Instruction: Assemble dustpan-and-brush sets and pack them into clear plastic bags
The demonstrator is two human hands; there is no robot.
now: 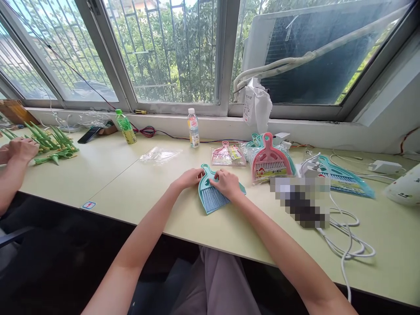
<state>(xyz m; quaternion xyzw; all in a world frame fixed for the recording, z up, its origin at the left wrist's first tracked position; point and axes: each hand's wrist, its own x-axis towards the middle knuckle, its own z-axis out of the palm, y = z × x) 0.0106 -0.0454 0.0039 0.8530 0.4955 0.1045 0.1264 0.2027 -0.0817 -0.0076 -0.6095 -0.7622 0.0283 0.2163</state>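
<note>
- Bare right arm [278, 234] and left arm [146, 243] reach nearest, over the pale yellow-green table [114, 188].
- Between the hands, on the table near its front edge, lies a turquoise plastic dustpan-and-brush set with blue bristles [213, 200].
- Right hand [227, 183]: thumb and fingers close on its upper part. Left hand [189, 178]: fingers bent against the handle side; I can't tell whether they grip.
- Pressing unevenly could pop brush from pan, or skid both across the smooth top.
- Pink packaged dustpan set [269, 164] and looping white cable [348, 243] crowd the right; a sweep that way might snag.
- Crumpled clear plastic [159, 154] lies left, beyond the arm.
</note>
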